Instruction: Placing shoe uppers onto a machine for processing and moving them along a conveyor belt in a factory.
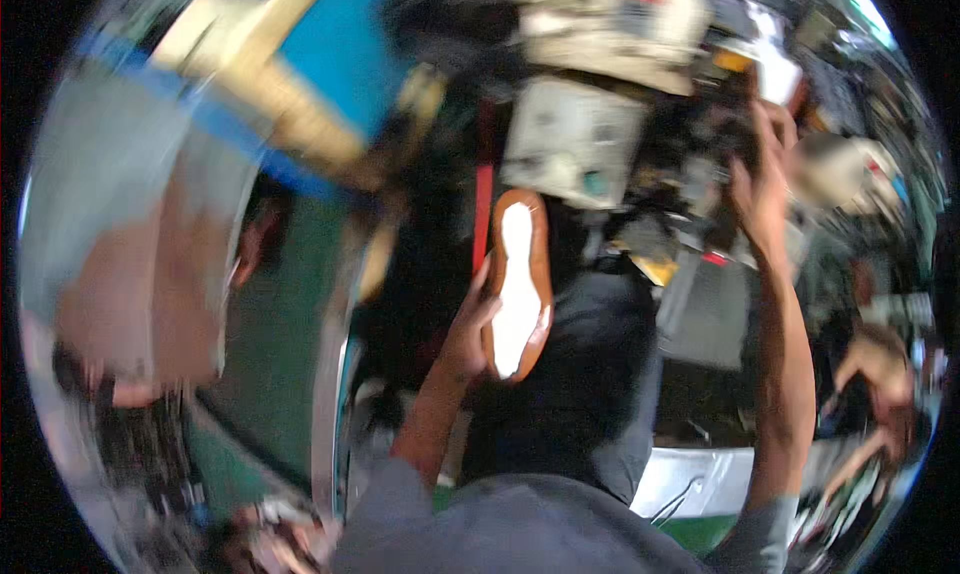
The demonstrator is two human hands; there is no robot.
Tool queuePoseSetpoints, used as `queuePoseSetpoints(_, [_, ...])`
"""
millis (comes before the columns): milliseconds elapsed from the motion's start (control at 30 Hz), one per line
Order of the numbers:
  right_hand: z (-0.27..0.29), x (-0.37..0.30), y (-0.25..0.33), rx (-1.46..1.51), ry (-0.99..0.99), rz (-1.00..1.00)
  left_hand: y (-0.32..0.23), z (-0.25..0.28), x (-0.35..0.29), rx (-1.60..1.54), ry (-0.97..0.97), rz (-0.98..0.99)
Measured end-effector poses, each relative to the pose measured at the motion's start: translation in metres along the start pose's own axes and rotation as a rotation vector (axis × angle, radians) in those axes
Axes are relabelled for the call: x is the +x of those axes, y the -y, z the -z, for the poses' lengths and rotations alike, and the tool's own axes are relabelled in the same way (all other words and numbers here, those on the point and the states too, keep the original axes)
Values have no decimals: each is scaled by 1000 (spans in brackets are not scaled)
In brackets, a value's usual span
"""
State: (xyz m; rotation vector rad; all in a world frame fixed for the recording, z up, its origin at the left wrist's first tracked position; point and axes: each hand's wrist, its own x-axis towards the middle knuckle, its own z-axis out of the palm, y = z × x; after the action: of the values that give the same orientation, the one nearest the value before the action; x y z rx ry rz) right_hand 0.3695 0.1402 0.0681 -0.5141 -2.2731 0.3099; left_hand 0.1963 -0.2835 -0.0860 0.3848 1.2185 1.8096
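My left hand (473, 326) is closed around the side of a shoe sole (518, 284) with a brown rim and a bright white middle. The sole points away from me, above my lap. My right arm is stretched far to the upper right. There my right hand (768, 179) has its thumb spread away from its fingers, and the fingertips reach the near end of a second white sole (778, 74) with a brown edge. Blur hides whether they touch it.
Ahead stands a cream machine (615, 24) with a pale box-shaped part (575, 139) below it. A blue panel (335, 54) with a tan frame lies at the upper left. Other people (880, 374) are at the far right. A grey plate (705, 309) sits beside my right forearm.
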Motion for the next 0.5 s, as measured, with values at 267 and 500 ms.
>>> queuePoseSetpoints(267, [-28, -410, -70, 139, 602, -767, -88, 252, -92, 956, -819, 6])
queuePoseSetpoints(500, [22, -495, -50, 62, 807, -991, -79, 399, -141, 2206, -819, 184])
